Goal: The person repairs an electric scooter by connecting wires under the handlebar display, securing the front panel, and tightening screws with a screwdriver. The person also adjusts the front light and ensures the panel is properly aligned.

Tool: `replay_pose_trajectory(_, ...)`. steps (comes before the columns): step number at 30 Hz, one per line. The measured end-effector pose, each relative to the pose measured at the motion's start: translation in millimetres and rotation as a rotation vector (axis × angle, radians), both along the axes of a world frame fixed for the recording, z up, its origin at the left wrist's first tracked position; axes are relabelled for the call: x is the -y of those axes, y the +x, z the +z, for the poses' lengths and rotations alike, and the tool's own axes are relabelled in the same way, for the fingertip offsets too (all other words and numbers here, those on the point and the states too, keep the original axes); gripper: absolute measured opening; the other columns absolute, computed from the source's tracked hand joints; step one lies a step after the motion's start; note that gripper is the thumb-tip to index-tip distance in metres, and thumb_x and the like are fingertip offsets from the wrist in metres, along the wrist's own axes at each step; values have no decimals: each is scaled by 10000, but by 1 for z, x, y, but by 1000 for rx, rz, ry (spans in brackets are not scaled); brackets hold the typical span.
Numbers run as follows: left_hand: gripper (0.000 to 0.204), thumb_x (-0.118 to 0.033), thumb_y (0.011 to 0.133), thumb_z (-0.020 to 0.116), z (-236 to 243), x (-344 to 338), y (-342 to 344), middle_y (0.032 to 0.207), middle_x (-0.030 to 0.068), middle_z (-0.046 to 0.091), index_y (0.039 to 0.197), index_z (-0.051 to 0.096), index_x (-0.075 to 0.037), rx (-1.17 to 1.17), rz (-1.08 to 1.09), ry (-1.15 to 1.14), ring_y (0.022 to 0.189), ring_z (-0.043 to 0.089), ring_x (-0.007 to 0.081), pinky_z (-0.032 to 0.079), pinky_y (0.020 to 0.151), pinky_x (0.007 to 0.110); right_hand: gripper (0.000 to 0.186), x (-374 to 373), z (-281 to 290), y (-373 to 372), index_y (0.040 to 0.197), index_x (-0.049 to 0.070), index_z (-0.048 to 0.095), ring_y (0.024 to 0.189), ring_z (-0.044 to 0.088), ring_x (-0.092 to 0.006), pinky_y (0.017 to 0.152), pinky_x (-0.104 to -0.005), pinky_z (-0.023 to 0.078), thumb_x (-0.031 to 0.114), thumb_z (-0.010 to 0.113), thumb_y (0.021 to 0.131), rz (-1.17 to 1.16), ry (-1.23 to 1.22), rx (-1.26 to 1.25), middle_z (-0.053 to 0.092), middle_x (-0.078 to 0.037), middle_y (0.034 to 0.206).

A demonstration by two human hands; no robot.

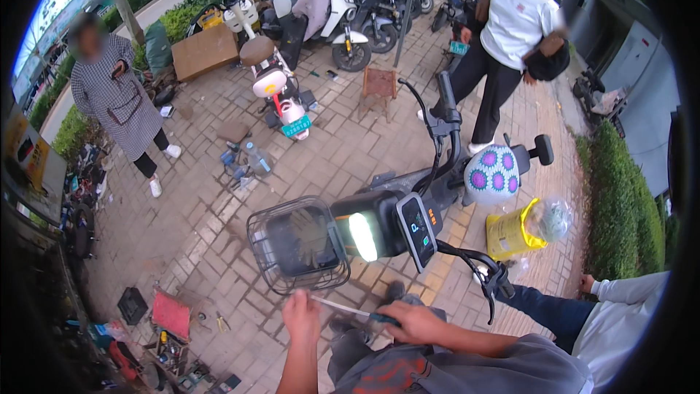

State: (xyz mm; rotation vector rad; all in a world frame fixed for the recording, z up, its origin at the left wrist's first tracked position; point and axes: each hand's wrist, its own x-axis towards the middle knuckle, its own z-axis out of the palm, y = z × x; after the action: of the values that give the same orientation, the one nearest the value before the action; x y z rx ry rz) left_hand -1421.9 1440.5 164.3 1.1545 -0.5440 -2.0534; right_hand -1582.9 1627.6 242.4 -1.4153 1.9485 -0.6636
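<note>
My right hand (417, 322) is closed around the dark handle of a screwdriver (343, 307). Its long metal shaft points left, and the tip reaches the fingers of my left hand (301, 314). Those fingers are pinched together; whatever they hold is too small to make out. Just beyond my hands is the black wire front basket (257, 248) of an electric scooter (386, 211). The scooter's headlight (362, 236) is lit, and its display (416, 230) glows. Neither hand appears to touch the scooter.
At lower left are a red folding stool (171, 315), pliers (222, 322) and loose tools. A yellow bag (512, 232) stands right of the scooter. One person (120, 95) stands far left, another (510, 22) far right, a third (627, 321) near right. Parked scooters (321, 14) line the back.
</note>
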Motion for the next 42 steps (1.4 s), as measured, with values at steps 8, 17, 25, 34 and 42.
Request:
replay_pose_trajectory(8,213,-215,959,570,103,16,-108,781,131,650,924,598,-7,-114,-288,-200,550,581,159,474,495,282,341,-21,79,-88,1142,40,607,825,621,-311,701,-372,502,143,664,822,-207,-145,346,615,-150,931)
replay_pose_trajectory(17,235,-287,955,569,151,18,-196,760,117,663,952,600,-55,-135,-349,-222,534,596,148,452,472,250,326,-28,106,-172,1127,3,612,801,621,-251,687,-317,493,92,674,820,-267,-216,480,623,-142,918)
replay_pose_trajectory(25,191,-128,988,465,144,30,-227,814,184,647,942,572,22,-134,-347,-158,590,597,218,513,529,330,376,-29,86,-196,1267,44,565,680,561,-72,609,-227,474,121,639,907,-388,-5,1016,646,-29,883)
replay_pose_trajectory(34,179,-100,958,525,125,72,-265,860,223,666,918,596,61,-54,-590,-275,611,640,246,544,557,339,338,5,113,-200,1196,24,604,695,559,-88,639,-228,456,113,666,876,-499,-38,327,616,-23,828)
replay_pose_trajectory(42,195,-170,965,550,105,94,-284,890,191,659,967,599,19,-331,-524,-65,587,607,203,506,535,319,337,40,98,-199,1138,-35,623,800,602,-98,670,-238,479,-1,700,811,-693,-32,711,601,-57,1011)
